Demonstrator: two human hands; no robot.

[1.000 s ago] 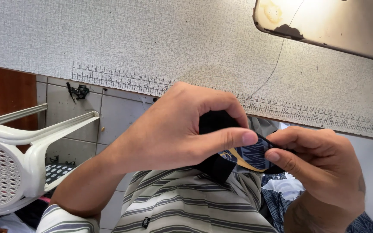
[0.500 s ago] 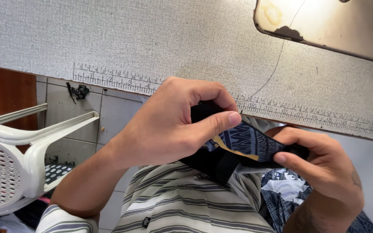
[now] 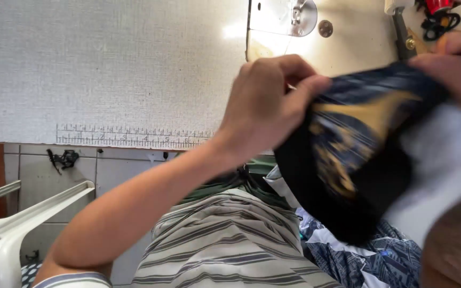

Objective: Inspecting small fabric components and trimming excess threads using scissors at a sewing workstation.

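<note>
I hold a dark fabric piece (image 3: 358, 154), black and navy with yellow-gold markings and a white part at its right, stretched between both hands above the table edge. My left hand (image 3: 265, 104) pinches its left upper edge with thumb and fingers. My right hand (image 3: 454, 61) grips its right upper end at the frame's right side, blurred and partly cut off. The cloth hangs down over my lap.
A grey sewing table (image 3: 108, 69) with a printed ruler strip (image 3: 129, 136) along its front edge. The sewing machine's cream base (image 3: 348, 32) sits at the top right. A white plastic chair (image 3: 12, 224) stands at lower left. Patterned blue cloth (image 3: 369, 256) lies at my right.
Both hands have lifted the fabric up and forward, toward the sewing machine, and spread it wider. The view has tilted up, showing more of the machine.
</note>
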